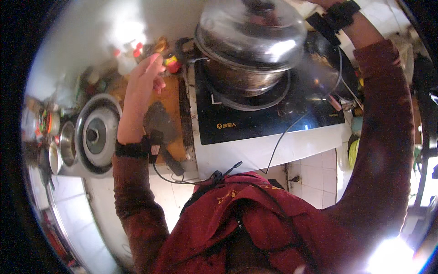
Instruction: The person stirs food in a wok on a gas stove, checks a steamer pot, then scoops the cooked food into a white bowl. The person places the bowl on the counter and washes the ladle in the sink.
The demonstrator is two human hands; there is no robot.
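My left hand (pixel 145 73) is raised over a wooden cutting board (pixel 171 92), its fingers partly curled with nothing visible in them. A dark cleaver (pixel 159 120) with a black handle lies on the board beside my left wrist. My right hand (pixel 320 1) is at the top edge, mostly cut off by the frame, so what it touches cannot be told. Between my arms a large metal pot (pixel 243 77) with a domed metal lid (pixel 253 37) stands on a black glass cooktop (pixel 253 120).
A lidded metal pan (pixel 99 133) and a metal bowl (pixel 67 144) stand at the left. Bottles with red caps (pixel 137 50) are behind the board. A dark wok (pixel 325 65) sits right of the pot. Cables hang near the counter's front edge.
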